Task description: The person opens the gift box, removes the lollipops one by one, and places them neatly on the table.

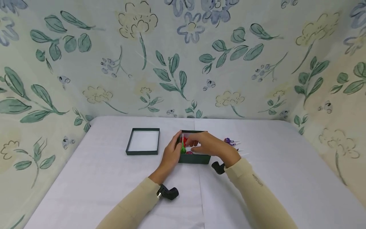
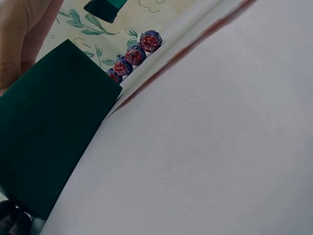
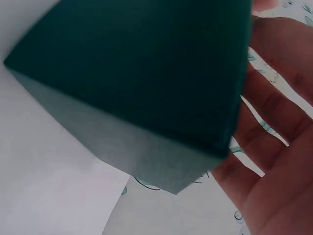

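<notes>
A dark green box [image 1: 194, 159] stands upright on the table with its top off. Inside it lie a green lollipop [image 1: 183, 149] with its white stick up, a red lollipop [image 1: 185, 140] and a purple-pink one [image 1: 189, 152]. My left hand [image 1: 171, 152] grips the box's left side, fingers along the wall. Above the box, my right hand [image 1: 207, 143] reaches in over the right rim, fingers bent loosely beside the red lollipop, with a gap between thumb and forefinger. In the right wrist view, its spread fingers [image 3: 269, 103] appear behind the box's front wall [image 3: 146, 68].
A shallow dark green lid [image 1: 142, 152] with a white inside lies left of the box. Several purple-wrapped lollipops [image 2: 135, 55] lie in a row right of the box, partly hidden by my right forearm in the head view. A flowered cloth [image 1: 183, 63] hangs behind the white table.
</notes>
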The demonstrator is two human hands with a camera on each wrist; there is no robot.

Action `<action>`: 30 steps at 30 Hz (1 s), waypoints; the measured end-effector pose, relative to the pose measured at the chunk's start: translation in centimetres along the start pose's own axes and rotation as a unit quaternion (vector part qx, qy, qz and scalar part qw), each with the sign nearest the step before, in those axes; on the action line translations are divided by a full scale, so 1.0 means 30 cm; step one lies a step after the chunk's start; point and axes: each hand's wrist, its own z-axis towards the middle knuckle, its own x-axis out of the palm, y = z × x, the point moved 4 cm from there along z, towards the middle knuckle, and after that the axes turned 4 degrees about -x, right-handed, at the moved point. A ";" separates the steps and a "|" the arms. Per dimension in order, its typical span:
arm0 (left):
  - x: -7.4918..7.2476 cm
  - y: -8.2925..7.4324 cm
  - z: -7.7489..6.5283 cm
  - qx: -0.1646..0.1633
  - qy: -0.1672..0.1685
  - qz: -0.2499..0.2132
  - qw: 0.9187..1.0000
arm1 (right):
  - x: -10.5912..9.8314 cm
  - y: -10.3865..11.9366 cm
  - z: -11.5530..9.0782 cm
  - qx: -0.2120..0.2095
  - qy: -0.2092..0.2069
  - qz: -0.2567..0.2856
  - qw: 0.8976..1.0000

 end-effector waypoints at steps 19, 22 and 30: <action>-0.004 0.010 0.000 0.017 0.000 0.002 1.000 | 0.059 -0.048 0.070 0.029 0.075 -0.033 0.996; -0.003 0.010 -0.001 0.018 0.002 0.000 1.000 | 0.064 -0.054 0.073 0.031 0.081 -0.031 0.996; -0.006 0.007 0.003 0.024 0.005 -0.007 1.000 | 0.067 -0.059 0.078 0.034 0.090 -0.020 0.995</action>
